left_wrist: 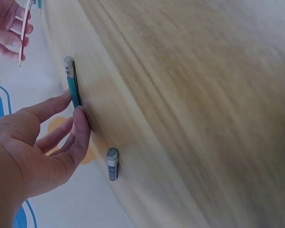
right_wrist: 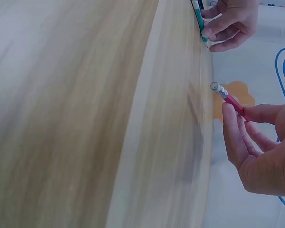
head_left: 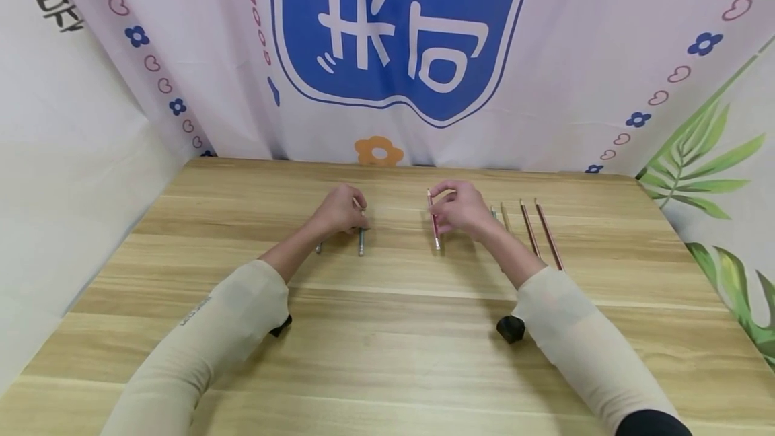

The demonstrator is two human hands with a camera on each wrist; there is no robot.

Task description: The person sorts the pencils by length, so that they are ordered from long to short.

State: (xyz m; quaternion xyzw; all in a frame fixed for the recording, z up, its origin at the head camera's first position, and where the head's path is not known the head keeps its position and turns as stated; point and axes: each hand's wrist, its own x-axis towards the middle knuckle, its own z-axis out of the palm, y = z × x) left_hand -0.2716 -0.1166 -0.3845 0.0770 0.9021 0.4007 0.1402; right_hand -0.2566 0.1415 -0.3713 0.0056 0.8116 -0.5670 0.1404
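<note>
In the head view my right hand (head_left: 461, 210) pinches a red pencil (head_left: 434, 224), white end toward me. The right wrist view shows that pencil (right_wrist: 232, 101) between thumb and fingers of my right hand (right_wrist: 263, 152), held above the tabletop. Thumb and fingers of my left hand (head_left: 342, 210) are around a teal pencil (head_left: 361, 242); in the left wrist view the left hand (left_wrist: 42, 147) has its fingertips on the teal pencil (left_wrist: 72, 88), which lies on or close to the wood. Another pencil (left_wrist: 112, 164) lies beside it, its far part hidden in the head view.
To the right of my right hand several pencils (head_left: 548, 234) lie side by side on the wooden table (head_left: 387, 355), some partly behind the hand and forearm. A printed curtain (head_left: 327, 120) hangs along the table's far edge. Black wrist pieces (head_left: 511, 329) show under the sleeves.
</note>
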